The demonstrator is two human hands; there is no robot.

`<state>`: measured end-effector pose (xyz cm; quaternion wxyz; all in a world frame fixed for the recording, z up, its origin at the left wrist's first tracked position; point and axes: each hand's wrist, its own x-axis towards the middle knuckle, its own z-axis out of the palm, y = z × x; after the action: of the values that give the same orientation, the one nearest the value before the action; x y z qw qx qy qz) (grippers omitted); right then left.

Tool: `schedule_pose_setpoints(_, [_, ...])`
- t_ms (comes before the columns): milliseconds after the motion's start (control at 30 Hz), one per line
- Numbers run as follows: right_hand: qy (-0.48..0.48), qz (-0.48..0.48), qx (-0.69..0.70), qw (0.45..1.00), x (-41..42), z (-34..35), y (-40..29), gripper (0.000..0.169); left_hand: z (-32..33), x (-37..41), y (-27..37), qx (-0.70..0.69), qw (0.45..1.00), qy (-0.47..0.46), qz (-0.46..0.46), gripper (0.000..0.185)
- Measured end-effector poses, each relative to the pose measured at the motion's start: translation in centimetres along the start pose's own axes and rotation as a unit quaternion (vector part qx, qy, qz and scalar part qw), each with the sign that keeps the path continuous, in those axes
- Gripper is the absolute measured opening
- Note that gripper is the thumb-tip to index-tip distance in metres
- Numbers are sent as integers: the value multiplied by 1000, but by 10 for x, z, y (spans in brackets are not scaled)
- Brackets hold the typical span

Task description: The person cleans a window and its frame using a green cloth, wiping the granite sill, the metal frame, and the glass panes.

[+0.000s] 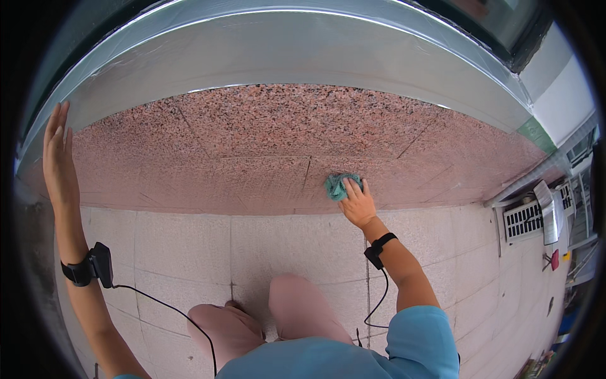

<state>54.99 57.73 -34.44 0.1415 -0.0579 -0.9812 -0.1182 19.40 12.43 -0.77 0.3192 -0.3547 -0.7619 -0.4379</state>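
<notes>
My right hand (358,206) presses a crumpled green cloth (336,186) against the speckled pink granite wall (265,121), low down near the floor. The fingers curl over the cloth's right side, and some of it is hidden under them. Far to the left, my left hand (61,163) is raised with its fingers stretched out and nothing held. Its fingertips overlap the end of the smooth grey metal sill (284,47) above the granite; whether they touch it I cannot tell.
Pale floor tiles (180,246) run up to the wall's foot. Black straps with boxes and cables sit on both my arms. At the right stand a white slatted unit (523,220) and a small red object (555,260). Dark-framed glass (492,28) rises above the sill.
</notes>
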Motion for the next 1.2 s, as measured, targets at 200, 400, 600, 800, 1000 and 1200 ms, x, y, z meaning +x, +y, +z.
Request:
schedule_pose_setpoints(200, [48, 55, 22, 997, 21, -63, -2, 33, -136, -60, 19, 17, 982, -121, -145, 71])
schedule_pose_setpoints(400, [326, 167, -16, 931, 101, -185, 57, 57, -232, -34, 128, -155, 915, -265, -263, 45])
schedule_pose_setpoints(600, [376, 93, -34, 921, 138, -185, 41, 56, -140, -105, 101, -169, 892, -229, -351, 57])
schedule_pose_setpoints(800, [157, -84, -30, 984, 66, -48, 13, 37, -9, -187, 88, -461, 727, -196, -469, 46])
schedule_pose_setpoints(1000, [-75, -180, -42, 980, 7, 56, -10, 33, 38, -263, 63, -497, 619, -119, -596, 43])
schedule_pose_setpoints(1200, [-173, -116, -83, 975, -54, 133, -26, 33, 38, -307, 45, -496, 577, -69, -646, 41])
